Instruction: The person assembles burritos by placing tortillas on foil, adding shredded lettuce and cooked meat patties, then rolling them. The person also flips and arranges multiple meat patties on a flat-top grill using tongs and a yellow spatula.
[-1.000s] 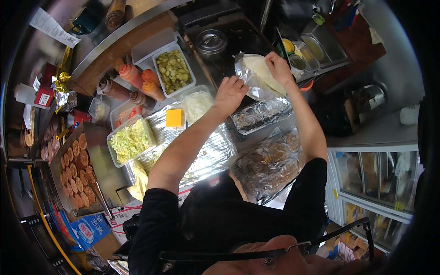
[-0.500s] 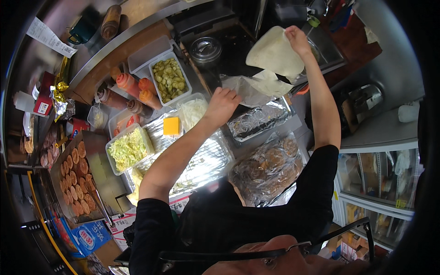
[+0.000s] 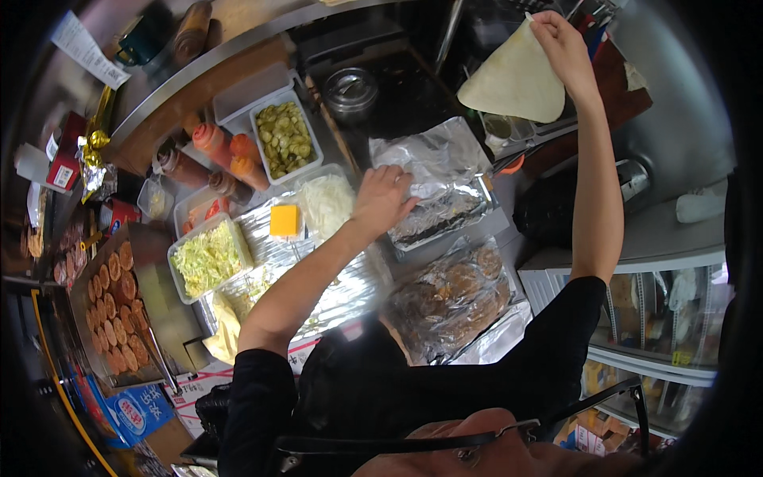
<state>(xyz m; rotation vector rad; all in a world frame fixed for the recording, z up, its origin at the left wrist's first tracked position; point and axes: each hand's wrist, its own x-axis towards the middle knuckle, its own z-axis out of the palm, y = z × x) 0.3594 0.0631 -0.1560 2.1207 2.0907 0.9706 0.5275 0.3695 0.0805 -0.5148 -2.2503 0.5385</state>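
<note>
My right hand point(image 3: 563, 52), raised at the far right, pinches the edge of a round, pale tortilla point(image 3: 515, 79), which hangs down from the fingers. My left hand point(image 3: 385, 195) lies with its fingers spread at the left edge of a crinkled, silvery plastic sheet point(image 3: 433, 153). This sheet spreads over the far part of a foil-lined tray point(image 3: 449, 213). Closer to me is a clear plastic bag point(image 3: 453, 294) of brown, round buns or patties. Left of my left hand stands a tub of white shreds point(image 3: 324, 203), with stacked orange cheese slices point(image 3: 284, 220) beside it.
Tubs of sliced pickles point(image 3: 284, 143) and shredded lettuce point(image 3: 208, 258) stand left of centre, near sauce bottles point(image 3: 211, 143). A metal tray of round meat slices point(image 3: 119, 310) is at the far left. A dark griddle point(image 3: 397, 87) carries a round lid point(image 3: 350, 89).
My right hand has lifted the tortilla up and to the right, away from the plastic sheet. The sheet now lies flatter over the tray, and my left hand has loosened on it.
</note>
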